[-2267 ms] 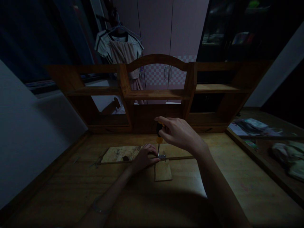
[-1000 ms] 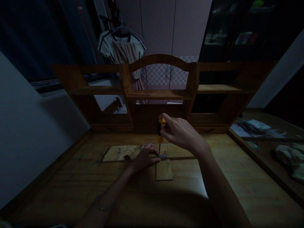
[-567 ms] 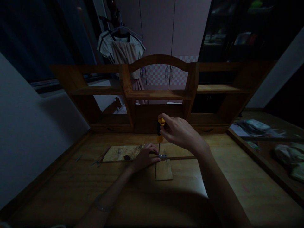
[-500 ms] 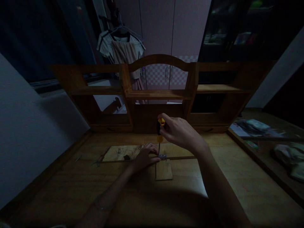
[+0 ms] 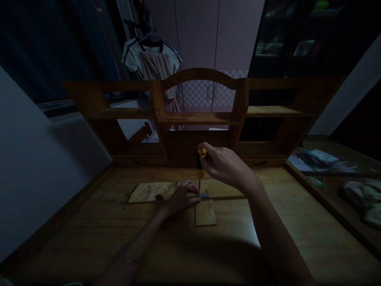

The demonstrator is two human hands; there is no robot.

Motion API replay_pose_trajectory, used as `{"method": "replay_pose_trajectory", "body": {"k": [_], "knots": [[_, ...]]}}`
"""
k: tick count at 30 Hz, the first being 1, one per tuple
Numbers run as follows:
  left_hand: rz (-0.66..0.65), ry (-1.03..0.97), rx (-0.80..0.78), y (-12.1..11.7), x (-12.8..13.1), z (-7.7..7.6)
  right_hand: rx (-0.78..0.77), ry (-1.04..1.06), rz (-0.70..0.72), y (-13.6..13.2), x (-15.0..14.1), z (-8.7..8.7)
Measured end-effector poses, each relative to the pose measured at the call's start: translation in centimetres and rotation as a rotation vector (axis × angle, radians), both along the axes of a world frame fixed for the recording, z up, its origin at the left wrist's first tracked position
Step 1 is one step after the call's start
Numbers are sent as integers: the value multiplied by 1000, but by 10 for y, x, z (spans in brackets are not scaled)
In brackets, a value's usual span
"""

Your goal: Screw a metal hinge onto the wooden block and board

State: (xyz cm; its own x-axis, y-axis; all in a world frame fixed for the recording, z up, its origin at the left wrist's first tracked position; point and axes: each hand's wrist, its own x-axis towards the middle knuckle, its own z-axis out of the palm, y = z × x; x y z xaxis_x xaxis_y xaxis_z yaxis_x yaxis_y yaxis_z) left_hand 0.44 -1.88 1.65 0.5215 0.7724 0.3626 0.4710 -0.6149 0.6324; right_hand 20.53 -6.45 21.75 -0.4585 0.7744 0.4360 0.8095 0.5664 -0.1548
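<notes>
My right hand [image 5: 220, 163] is wrapped round the black and yellow handle of a screwdriver [image 5: 200, 173], which stands nearly upright. Its tip meets the left end of a small metal hinge [image 5: 204, 196]. My left hand [image 5: 182, 197] is closed at that same end, thumb and fingers on either side of the tip, steadying the hinge. Under the hinge lie a long wooden board [image 5: 149, 192], with dark marks on its left part, and a small square wooden piece [image 5: 205, 214] in front of it. Whatever lies between my left fingertips is too small to make out.
The boards lie on a wooden desktop [image 5: 149, 246]. Behind stands a wooden shelf unit [image 5: 199, 118]. Small metal bits [image 5: 98, 198] lie at the left. Folded cloth [image 5: 361, 198] and plastic-wrapped things [image 5: 321, 158] rest beyond the desk's right edge.
The screwdriver handle has turned slightly in my right hand. Both hands and the wooden pieces stay in place.
</notes>
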Motion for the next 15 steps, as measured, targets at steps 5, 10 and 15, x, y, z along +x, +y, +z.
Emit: {"method": "replay_pose_trajectory", "body": {"k": [5, 10, 15], "knots": [[-5, -6, 2, -1, 0, 2, -5, -8, -12, 0, 0, 0], [-7, 10, 37, -3, 1, 2, -2, 2, -7, 2, 0, -2], [-1, 46, 105, -4, 2, 1, 13, -6, -7, 4, 0, -4]]}}
